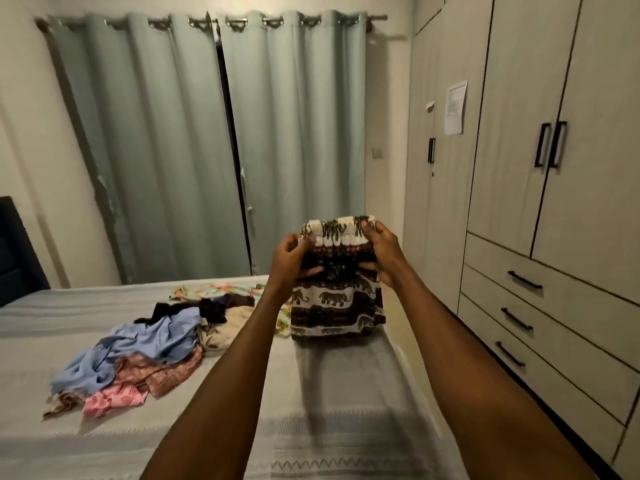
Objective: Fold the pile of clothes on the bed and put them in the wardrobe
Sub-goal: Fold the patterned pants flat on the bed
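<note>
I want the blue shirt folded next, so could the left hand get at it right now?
Probably not yet. The left hand and the right hand both grip the elephant-print garment in the air. The blue shirt lies uncovered on the bed, nothing blocking it.

Dim, warm indoor light, seemingly from above and behind the camera. The garment and arms cast soft shadows on the bed near its right edge. Wide-angle bending curves the wardrobe and curtains. Detail is soft, slightly blurred.
</note>
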A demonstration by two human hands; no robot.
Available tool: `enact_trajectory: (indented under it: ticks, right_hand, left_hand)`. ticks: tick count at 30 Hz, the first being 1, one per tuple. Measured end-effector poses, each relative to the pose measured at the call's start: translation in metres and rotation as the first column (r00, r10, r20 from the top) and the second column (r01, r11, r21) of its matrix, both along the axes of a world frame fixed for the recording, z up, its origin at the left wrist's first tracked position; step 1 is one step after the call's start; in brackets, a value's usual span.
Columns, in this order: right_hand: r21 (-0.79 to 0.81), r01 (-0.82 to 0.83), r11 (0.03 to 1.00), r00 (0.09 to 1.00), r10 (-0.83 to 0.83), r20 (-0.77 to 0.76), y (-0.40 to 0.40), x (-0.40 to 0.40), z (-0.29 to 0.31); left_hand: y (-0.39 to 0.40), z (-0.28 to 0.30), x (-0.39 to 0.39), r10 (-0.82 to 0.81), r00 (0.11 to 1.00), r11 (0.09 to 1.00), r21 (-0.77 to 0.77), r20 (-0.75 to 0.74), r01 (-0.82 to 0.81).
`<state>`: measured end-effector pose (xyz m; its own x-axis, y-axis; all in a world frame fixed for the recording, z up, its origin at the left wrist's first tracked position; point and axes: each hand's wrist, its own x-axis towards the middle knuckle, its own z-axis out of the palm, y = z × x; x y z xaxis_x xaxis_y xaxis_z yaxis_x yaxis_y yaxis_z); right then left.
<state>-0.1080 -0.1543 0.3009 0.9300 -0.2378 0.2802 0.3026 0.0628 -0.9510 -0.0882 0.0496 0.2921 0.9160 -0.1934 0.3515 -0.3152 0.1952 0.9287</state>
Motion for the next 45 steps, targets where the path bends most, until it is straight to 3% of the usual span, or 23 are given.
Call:
enact_trajectory:
  ticks: [3, 7, 9, 12, 15, 17, 19, 21, 24, 26, 28, 31, 34, 36, 39, 42, 45]
  right_hand:
    - [-0.091, 0.03, 0.995, 0.993, -0.019, 0.12, -0.007, 0.012, 0.072]
    - [-0.289, 0.217, 0.932, 0.954, -0.14, 0.266, -0.019, 0.026, 0.148]
    - [-0.392, 0.333, 0.858, 0.924, -0.212, 0.32, -0.017, 0.014, 0.182]
    - [-0.557, 0.46, 0.692, 0.877, -0.255, 0.408, -0.019, 0.007, 0.225]
    - [-0.647, 0.495, 0.58, 0.865, -0.257, 0.431, -0.024, 0.003, 0.265]
    - [-0.682, 0.509, 0.526, 0.859, -0.264, 0.438, -0.024, 0.0, 0.289]
    - [-0.686, 0.493, 0.536, 0.867, -0.234, 0.441, -0.02, -0.001, 0.305]
    - [-0.652, 0.448, 0.612, 0.882, -0.179, 0.437, -0.017, -0.002, 0.313]
    - [-0.573, 0.342, 0.745, 0.911, -0.115, 0.395, -0.026, 0.001, 0.317]
    - [-0.535, 0.254, 0.806, 0.933, -0.059, 0.354, -0.034, 0.001, 0.315]
    - [-0.576, 0.186, 0.796, 0.952, 0.0, 0.307, -0.04, 0.002, 0.307]
    - [-0.752, 0.226, 0.62, 0.966, -0.046, 0.252, -0.044, 0.015, 0.291]
    - [-0.648, 0.291, 0.703, 0.943, -0.095, 0.32, -0.049, 0.034, 0.276]
    - [-0.549, 0.235, 0.802, 0.948, -0.064, 0.312, -0.051, 0.041, 0.27]
    - [-0.501, -0.064, 0.863, 0.995, 0.097, 0.039, -0.059, 0.043, 0.265]
    - [-0.577, -0.374, 0.726, 0.918, 0.201, -0.342, -0.076, 0.042, 0.26]
    - [-0.555, -0.524, 0.646, 0.823, 0.215, -0.526, -0.084, 0.064, 0.248]
  left_hand:
    - [-0.008, 0.067, 0.002, 0.063, 0.989, 0.996, -0.063, 0.132, -0.056]
    - [-0.01, 0.142, 0.013, 0.206, 0.915, 0.973, 0.026, 0.348, -0.229]
    - [-0.011, 0.171, 0.017, 0.307, 0.826, 0.911, 0.106, 0.473, -0.399]
    - [-0.014, 0.204, 0.015, 0.462, 0.664, 0.769, 0.106, 0.588, -0.63]
    - [-0.014, 0.236, 0.011, 0.504, 0.605, 0.718, 0.09, 0.616, -0.69]
    - [-0.014, 0.261, 0.011, 0.463, 0.675, 0.793, 0.073, 0.574, -0.605]
    - [-0.015, 0.283, 0.009, 0.325, 0.843, 0.933, 0.0, 0.428, -0.36]
    - [-0.013, 0.295, 0.006, 0.167, 0.931, 0.986, -0.061, 0.324, -0.155]
    - [-0.001, 0.299, 0.005, 0.034, 0.954, 0.998, 0.046, 0.297, -0.049]
    - [0.004, 0.292, 0.012, -0.015, 0.954, 0.99, 0.138, 0.299, -0.028]
    - [0.005, 0.284, 0.021, 0.01, 0.957, 0.981, 0.182, 0.291, -0.066]
    - [-0.002, 0.278, 0.036, 0.085, 0.945, 0.978, 0.153, 0.317, -0.139]
    - [-0.008, 0.272, 0.048, 0.159, 0.919, 0.937, 0.237, 0.362, -0.255]
    - [-0.014, 0.268, 0.048, 0.135, 0.939, 0.925, 0.299, 0.317, -0.234]
    - [-0.011, 0.264, 0.047, -0.072, 0.997, 0.88, 0.47, -0.003, 0.065]
    - [0.004, 0.258, 0.059, -0.24, 0.933, 0.719, 0.598, -0.267, 0.356]
    - [0.004, 0.247, 0.086, -0.242, 0.897, 0.653, 0.622, -0.371, 0.433]
